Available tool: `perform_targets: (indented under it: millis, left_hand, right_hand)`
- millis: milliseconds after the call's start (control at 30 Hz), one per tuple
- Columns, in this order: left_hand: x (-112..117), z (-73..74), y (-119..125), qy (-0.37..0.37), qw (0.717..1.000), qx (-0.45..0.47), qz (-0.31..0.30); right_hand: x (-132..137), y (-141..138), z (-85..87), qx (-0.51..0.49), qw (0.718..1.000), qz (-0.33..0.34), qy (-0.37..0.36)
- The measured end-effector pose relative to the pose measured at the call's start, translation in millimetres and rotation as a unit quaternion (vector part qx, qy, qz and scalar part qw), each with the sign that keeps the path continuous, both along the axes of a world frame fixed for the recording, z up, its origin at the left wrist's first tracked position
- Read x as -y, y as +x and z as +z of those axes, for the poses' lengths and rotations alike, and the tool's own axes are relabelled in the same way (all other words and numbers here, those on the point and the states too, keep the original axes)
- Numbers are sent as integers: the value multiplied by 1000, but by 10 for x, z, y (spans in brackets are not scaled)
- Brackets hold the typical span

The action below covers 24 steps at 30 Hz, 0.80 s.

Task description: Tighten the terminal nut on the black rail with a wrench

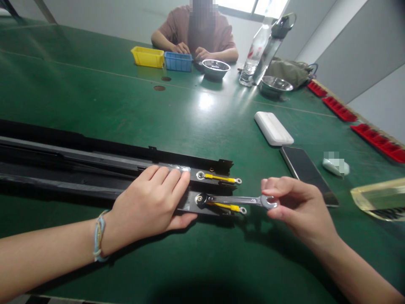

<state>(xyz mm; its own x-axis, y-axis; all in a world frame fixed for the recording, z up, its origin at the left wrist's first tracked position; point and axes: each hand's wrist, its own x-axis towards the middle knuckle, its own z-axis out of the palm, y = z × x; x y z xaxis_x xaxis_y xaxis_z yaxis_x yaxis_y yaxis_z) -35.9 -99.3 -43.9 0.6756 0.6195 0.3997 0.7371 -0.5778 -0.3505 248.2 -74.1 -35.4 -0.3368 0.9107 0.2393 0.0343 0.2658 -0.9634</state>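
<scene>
Two long black metal channels lie side by side across the left of the table. My left hand is closed around the nearer one close to its right end. A combination wrench has its ring end over the fastener on that channel, and my right hand pinches its open-jaw end between thumb and fingers. Beneath the wrench runs a yellow wire with a ring terminal. On the farther channel, a similar yellow wire is fixed at a round fastener.
A phone, a white block-shaped device and a small pale object lie right. Beyond are metal bowls, bottles, yellow and blue bins. A person sits opposite. Red trays line the right edge.
</scene>
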Motion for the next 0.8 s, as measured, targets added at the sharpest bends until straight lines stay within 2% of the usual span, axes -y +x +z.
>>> perform_targets:
  millis: [267,333,667,800]
  left_hand:
    - [-22,6,2,1,1000,3,2]
    - [-17,8,3,3,1000,2,1]
    - [-17,3,12,4,1000,5,-2]
    - [-5,32,22,0,1000,6,-1]
  right_hand:
    - [35,-55,37,-8,995,95,30]
    - [52,-70,55,-5,994,102,36]
    - [45,-49,50,0,994,94,58]
    - [31,-23,78,2,996,79,40]
